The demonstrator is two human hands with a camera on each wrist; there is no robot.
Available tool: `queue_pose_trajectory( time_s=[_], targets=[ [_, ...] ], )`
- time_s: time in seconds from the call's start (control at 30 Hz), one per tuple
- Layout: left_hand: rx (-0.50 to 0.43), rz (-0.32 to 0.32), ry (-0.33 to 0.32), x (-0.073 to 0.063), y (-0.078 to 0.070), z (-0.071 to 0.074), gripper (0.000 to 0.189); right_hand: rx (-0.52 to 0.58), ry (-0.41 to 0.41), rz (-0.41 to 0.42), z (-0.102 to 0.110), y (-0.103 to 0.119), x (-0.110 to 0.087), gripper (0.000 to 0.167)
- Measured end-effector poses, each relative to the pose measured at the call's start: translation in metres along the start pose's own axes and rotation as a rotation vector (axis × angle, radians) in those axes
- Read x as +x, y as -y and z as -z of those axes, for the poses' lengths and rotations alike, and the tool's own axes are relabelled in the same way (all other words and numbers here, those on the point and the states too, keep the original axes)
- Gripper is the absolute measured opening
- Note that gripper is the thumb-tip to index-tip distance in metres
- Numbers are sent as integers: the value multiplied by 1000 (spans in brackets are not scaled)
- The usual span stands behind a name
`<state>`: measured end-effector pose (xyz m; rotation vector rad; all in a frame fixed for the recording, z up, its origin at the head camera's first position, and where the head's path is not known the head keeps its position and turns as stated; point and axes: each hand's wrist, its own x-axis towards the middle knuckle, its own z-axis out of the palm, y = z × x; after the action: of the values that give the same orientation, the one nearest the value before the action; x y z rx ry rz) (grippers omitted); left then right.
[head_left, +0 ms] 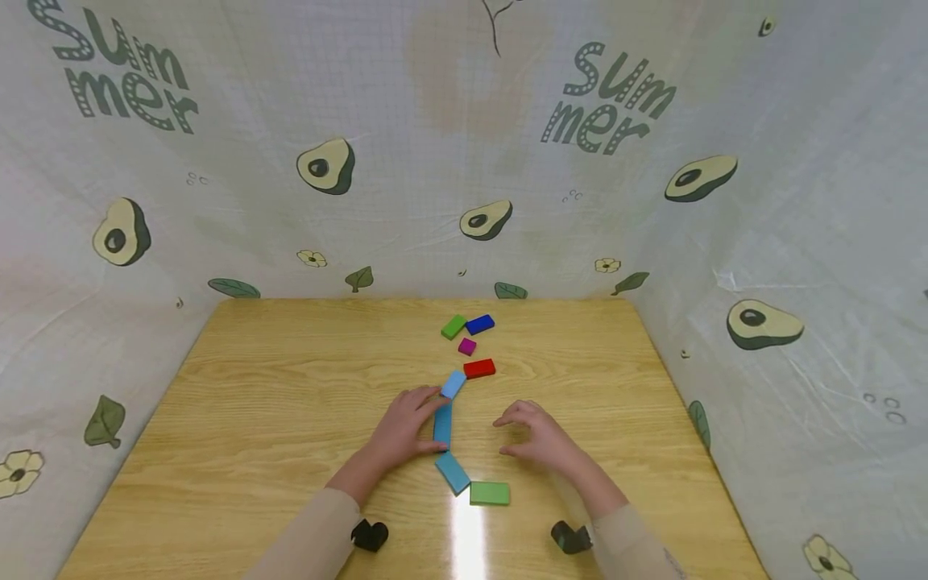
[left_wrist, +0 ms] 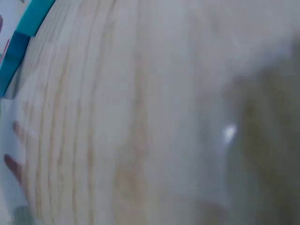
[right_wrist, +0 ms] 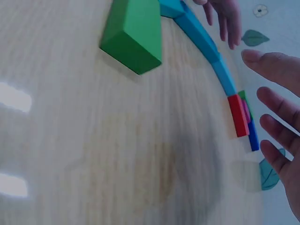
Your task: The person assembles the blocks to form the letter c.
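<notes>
My left hand (head_left: pixel 403 423) is beside the middle blue block (head_left: pixel 443 427), thumb near one end and fingers by the other; whether they touch it is unclear. In the right wrist view, the left fingers (right_wrist: pixel 225 21) appear spread beyond the blue blocks. Another blue block (head_left: pixel 453 473) continues the curve on the near side, a lighter blue one (head_left: pixel 453 384) on the far side. A green block (head_left: pixel 489 493) lies at the curve's near end, a red block (head_left: pixel 479 369) at its far end. My right hand (head_left: pixel 540 439) hovers right of the row, fingers loosely bent, holding nothing.
Behind the red block lie a small purple block (head_left: pixel 467 346), a second green block (head_left: pixel 453 326) and a dark blue block (head_left: pixel 480 324). The wooden table (head_left: pixel 275 387) is enclosed by a printed cloth (head_left: pixel 406 234) at the back and sides.
</notes>
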<state>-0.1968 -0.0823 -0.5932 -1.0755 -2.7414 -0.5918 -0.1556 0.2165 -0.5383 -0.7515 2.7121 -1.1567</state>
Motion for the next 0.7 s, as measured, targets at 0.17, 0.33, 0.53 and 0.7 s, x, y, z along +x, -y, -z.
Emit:
queue_pose_trajectory(
  time_s=[0.17, 0.33, 0.53, 0.7],
  targets=[
    [-5, 67, 25, 6, 8, -3, 77, -18, -14, -21, 13, -3, 23, 34],
    [38, 117, 43, 8, 13, -7, 71, 13, -43, -60, 14, -10, 47, 35],
    [57, 171, 87, 9, 16, -13, 71, 22, -85, -136, 12, -23, 79, 35],
    [84, 183, 104, 10, 17, -16, 72, 33, -98, -185, 15, -31, 104, 35]
  ],
)
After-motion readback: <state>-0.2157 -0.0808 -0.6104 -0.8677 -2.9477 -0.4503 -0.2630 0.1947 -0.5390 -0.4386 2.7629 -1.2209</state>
